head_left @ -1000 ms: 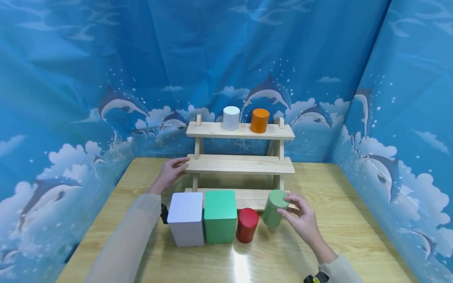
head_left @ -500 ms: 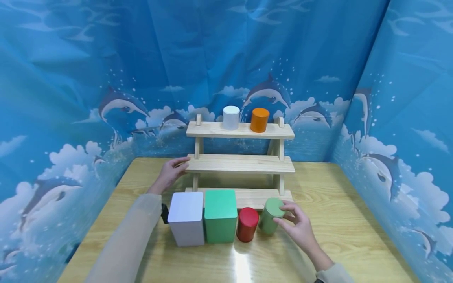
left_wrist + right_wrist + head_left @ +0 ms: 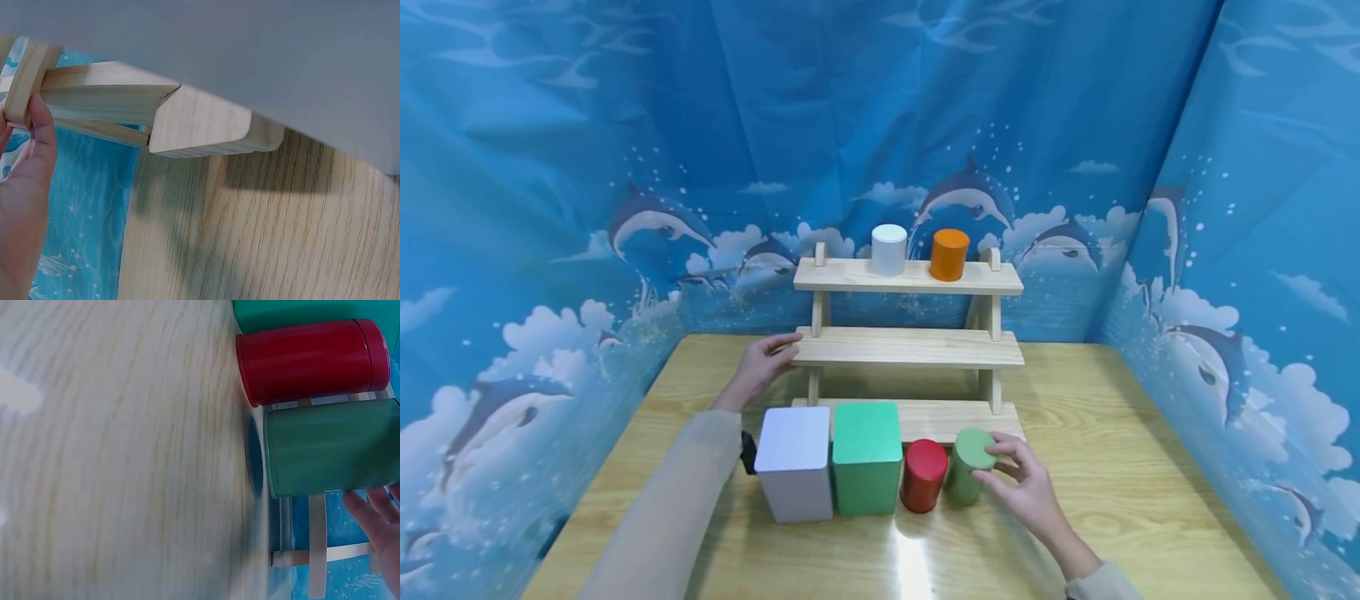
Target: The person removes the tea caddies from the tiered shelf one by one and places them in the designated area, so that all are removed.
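My right hand grips a light-green cylindrical tin near its top, thumb and fingers on its right side. The tin is upright, close beside a shorter red tin. In the right wrist view, a shadow lies under the green tin, and its base seems slightly off the table. My left hand pinches the left end of the middle board of a three-tier wooden shelf. In the left wrist view, the thumb presses on that board's end; the other fingers are partly cut off.
A lavender box and a green box stand left of the red tin, before the bottom tier. On the top tier are a white tin and an orange tin. A dolphin-print curtain encloses the wooden table.
My right hand has brought the green tin down, leftward and nearer to me, from by the lower tier's right end to beside the red tin. My left hand keeps its place.
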Action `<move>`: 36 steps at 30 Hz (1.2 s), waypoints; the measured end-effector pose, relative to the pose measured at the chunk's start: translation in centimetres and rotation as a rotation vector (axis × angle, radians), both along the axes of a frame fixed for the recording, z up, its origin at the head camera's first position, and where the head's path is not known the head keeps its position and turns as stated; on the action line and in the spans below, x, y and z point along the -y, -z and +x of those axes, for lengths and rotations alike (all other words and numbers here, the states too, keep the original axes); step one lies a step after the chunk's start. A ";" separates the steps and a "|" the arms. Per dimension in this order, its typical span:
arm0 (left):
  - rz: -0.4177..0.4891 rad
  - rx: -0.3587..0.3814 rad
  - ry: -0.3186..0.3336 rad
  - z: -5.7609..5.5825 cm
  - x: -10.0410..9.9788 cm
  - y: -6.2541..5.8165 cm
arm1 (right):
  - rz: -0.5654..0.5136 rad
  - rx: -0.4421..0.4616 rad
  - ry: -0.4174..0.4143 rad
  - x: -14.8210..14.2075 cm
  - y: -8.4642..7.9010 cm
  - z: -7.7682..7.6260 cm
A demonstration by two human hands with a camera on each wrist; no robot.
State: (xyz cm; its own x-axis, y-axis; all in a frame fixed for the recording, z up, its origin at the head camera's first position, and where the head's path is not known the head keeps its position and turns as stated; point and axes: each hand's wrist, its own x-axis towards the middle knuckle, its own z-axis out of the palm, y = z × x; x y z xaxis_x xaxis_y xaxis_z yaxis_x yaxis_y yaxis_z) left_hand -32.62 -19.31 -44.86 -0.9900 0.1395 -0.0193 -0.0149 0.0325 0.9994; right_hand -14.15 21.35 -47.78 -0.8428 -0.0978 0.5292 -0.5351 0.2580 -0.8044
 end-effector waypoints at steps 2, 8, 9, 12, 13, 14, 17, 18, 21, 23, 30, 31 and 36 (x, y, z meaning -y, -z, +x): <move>0.012 0.017 -0.003 0.0 0.0 -0.2 | 0.010 -0.005 -0.011 -0.1 0.1 -0.1; 0.001 0.012 -0.022 -0.6 0.0 0.6 | 0.011 0.001 -0.017 -0.6 1.8 -0.7; -0.004 0.008 -0.026 -0.6 -0.1 0.7 | 0.006 0.004 -0.016 -0.6 2.0 -0.8; -0.008 0.002 -0.034 -0.7 -0.1 0.9 | -0.006 0.008 -0.016 -0.7 2.4 -0.8; -0.008 0.002 -0.038 -0.7 0.0 0.9 | -0.010 0.012 -0.012 -0.6 2.4 -0.8; -0.010 0.001 -0.038 -0.7 0.0 1.0 | -0.010 0.013 -0.012 -0.6 2.5 -0.8; -0.012 0.003 -0.043 -0.7 0.0 1.0 | -0.009 0.017 -0.007 -0.7 2.6 -0.7; -0.015 0.002 -0.042 -0.7 0.0 1.0 | -0.009 0.019 -0.007 -0.7 2.7 -0.7; -0.009 0.001 -0.038 -0.7 0.1 1.0 | -0.018 0.024 -0.015 -0.7 2.7 -0.7; -0.002 0.001 -0.032 -0.7 0.1 1.0 | -0.022 0.014 -0.024 -0.8 2.7 -0.8; -0.008 0.000 -0.022 -0.8 0.1 1.0 | -0.056 -0.038 -0.057 -1.0 2.5 -0.9; -0.009 0.002 -0.024 -0.8 0.1 1.0 | -0.066 -0.041 -0.066 -1.1 2.4 -0.9; -0.008 0.012 -0.036 -0.6 0.0 1.0 | -0.111 -0.025 -0.076 -1.4 2.3 -1.1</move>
